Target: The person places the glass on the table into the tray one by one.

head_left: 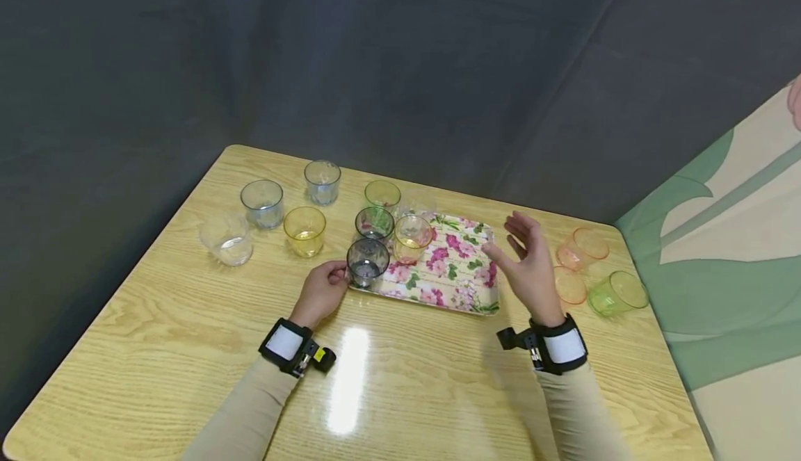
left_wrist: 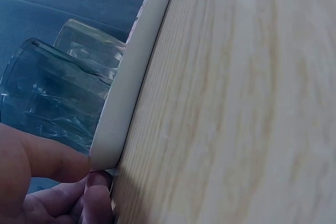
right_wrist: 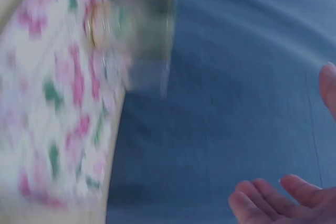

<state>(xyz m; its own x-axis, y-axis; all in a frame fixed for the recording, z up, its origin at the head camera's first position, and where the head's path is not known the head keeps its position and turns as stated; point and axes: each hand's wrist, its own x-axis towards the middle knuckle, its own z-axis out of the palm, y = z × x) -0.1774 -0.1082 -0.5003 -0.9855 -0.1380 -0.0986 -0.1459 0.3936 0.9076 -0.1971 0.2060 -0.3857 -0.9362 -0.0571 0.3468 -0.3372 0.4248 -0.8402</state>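
A floral tray [head_left: 459,259] lies on the wooden table with several glasses grouped at its left end. Its near left corner is pinched between the thumb and fingers of my left hand [head_left: 321,293], right beside a dark grey glass [head_left: 368,263]. In the left wrist view, the thumb presses the tray rim [left_wrist: 113,129] from above, with fingertips under it. My right hand [head_left: 532,270] hovers off the tray's right side, fingers spread and holding nothing. On the tray also stand a yellow-tinted glass [head_left: 412,240], a green glass [head_left: 382,195] and a faint clear one [head_left: 418,204].
Left of the tray stand a yellow glass [head_left: 304,232], two bluish glasses, one of them farther back [head_left: 322,183], and a clear glass [head_left: 228,240]. Right of my right hand are two orange glasses, one nearer the back [head_left: 582,248], and a tilted-looking green glass [head_left: 616,294]. A dark curtain hangs behind.
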